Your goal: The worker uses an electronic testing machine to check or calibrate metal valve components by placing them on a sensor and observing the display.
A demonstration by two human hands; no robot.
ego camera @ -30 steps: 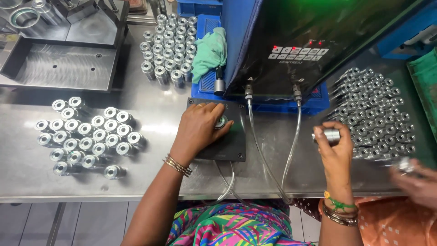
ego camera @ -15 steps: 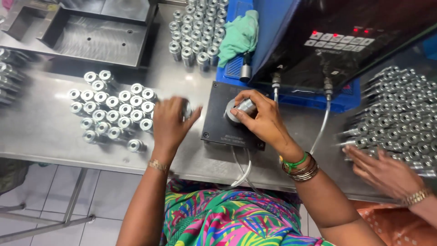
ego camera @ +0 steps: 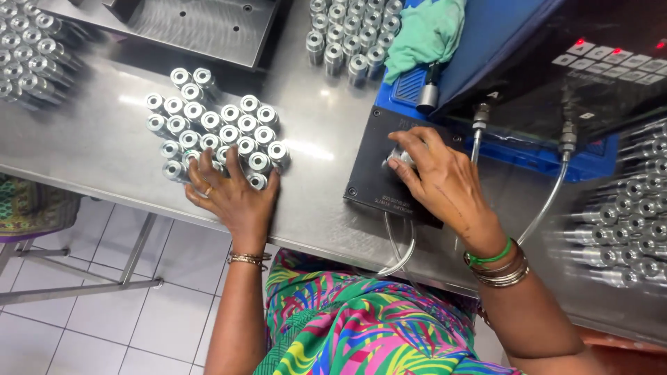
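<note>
My left hand point(ego camera: 229, 191) lies with spread fingers on the near edge of a cluster of small silver metal cylinders point(ego camera: 219, 128) standing on the steel table point(ego camera: 326, 201). Whether it holds one I cannot tell. My right hand point(ego camera: 441, 180) grips a single silver cylinder point(ego camera: 399, 155) and presses it onto a black gauge plate point(ego camera: 379, 173) in front of a blue-based measuring device point(ego camera: 556, 76) with a dark keypad panel. Two thin hoses point(ego camera: 549, 205) run from that device toward me.
More silver cylinders stand at the back middle point(ego camera: 347, 35), at the far left point(ego camera: 28, 55) and lie in rows at the right point(ego camera: 625, 222). A green cloth point(ego camera: 427, 31) rests on the device. A grey metal tray point(ego camera: 201, 28) sits at the back left.
My right hand brought a cylinder from the right pile onto the black plate. My left hand left the plate and moved left to the cylinder cluster. The view shifted left.
</note>
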